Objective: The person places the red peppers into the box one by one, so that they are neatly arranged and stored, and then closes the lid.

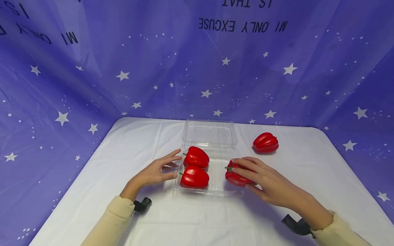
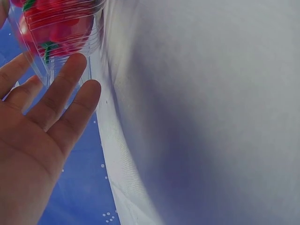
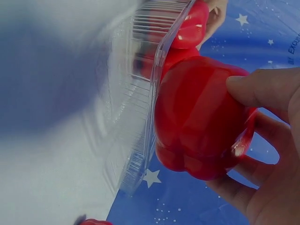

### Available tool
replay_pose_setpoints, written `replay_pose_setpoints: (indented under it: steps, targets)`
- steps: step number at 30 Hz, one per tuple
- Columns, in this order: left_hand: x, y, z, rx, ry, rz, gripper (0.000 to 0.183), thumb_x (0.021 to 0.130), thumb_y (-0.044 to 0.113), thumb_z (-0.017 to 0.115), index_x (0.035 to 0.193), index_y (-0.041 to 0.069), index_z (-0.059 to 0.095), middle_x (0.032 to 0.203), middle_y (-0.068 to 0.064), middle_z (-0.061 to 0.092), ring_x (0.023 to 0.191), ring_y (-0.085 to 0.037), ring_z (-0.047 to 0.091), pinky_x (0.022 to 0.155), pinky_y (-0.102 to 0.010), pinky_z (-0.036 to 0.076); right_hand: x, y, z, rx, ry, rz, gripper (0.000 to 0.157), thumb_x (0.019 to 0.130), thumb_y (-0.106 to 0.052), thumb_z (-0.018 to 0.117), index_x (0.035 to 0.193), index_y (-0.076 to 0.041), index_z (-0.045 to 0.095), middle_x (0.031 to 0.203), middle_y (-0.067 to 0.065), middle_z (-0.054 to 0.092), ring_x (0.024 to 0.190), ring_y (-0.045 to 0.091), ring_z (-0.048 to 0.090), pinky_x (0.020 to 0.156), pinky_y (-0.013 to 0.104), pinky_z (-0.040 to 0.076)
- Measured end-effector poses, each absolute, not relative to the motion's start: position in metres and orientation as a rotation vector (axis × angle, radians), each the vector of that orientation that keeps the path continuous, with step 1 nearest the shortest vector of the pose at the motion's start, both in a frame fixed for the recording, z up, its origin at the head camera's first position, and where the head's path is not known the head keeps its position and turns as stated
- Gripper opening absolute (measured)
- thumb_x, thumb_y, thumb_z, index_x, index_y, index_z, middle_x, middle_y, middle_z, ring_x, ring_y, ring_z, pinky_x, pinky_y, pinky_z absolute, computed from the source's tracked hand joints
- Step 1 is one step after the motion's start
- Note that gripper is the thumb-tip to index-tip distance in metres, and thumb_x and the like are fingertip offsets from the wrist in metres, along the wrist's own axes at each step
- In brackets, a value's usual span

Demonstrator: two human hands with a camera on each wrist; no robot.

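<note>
My right hand [image 1: 267, 181] grips a red bell pepper [image 3: 201, 117] with a green stem, thumb on one side and fingers on the other. It hangs over the right part of a clear plastic clamshell box [image 1: 217, 177], close to the rim in the right wrist view. Two more red bell peppers lie in the box's left part, a rear pepper [image 1: 197, 158] and a front pepper [image 1: 194, 177]. Beside the left wall, my left hand [image 1: 157, 172] has its fingers spread and relaxed, fingertips right at the box wall [image 2: 70, 44].
Another red bell pepper [image 1: 265, 142] lies on the white tablecloth [image 1: 172, 218], right of and behind the box. The box's clear lid [image 1: 209, 134] is folded back behind it. A purple star-printed curtain [image 1: 172, 61] encloses the table's back and sides.
</note>
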State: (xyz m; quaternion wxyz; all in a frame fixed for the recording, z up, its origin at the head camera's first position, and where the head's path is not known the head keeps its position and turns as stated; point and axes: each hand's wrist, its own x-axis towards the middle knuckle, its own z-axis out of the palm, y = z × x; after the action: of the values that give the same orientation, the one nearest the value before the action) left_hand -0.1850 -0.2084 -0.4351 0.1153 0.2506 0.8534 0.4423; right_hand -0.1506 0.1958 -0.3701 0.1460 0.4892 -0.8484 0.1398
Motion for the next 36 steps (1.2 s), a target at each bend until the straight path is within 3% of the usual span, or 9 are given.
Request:
replay_pose_setpoints:
  steps: [15, 20, 36]
  targets:
    - [-0.185, -0.208, -0.437, 0.712, 2.489, 1.312, 0.074, 0.091, 0.021, 0.071, 0.155, 0.014, 0.035, 0.164, -0.006, 0.031, 0.128, -0.033, 0.058, 0.109, -0.052, 0.048, -0.165, 0.186, -0.37, 1.454, -2.476, 0.4, 0.071, 0.072, -0.009, 0.085, 0.137, -0.017, 0.059, 0.146, 0.006, 0.052, 0.13, 0.025, 0.05, 0.093, 0.043, 0.06]
    - [-0.184, -0.208, -0.439, 0.703, 2.481, 1.319, 0.079, 0.091, 0.022, 0.071, 0.158, 0.017, 0.029, 0.161, -0.007, 0.036, 0.128, -0.033, 0.058, 0.109, -0.053, 0.048, -0.175, 0.183, -0.373, 1.488, -2.456, 0.439, 0.068, 0.074, -0.007, 0.083, 0.137, -0.015, 0.058, 0.146, 0.008, 0.051, 0.131, 0.025, 0.05, 0.094, 0.043, 0.059]
    - [-0.185, -0.209, -0.436, 0.711, 2.491, 1.317, 0.077, 0.09, 0.02, 0.071, 0.156, 0.014, 0.032, 0.163, -0.007, 0.033, 0.127, -0.032, 0.059, 0.109, -0.053, 0.048, -0.201, 0.168, -0.369, 1.498, -2.57, 0.422, 0.078, 0.071, -0.011, 0.088, 0.141, -0.021, 0.055, 0.149, 0.008, 0.049, 0.135, 0.028, 0.049, 0.097, 0.043, 0.058]
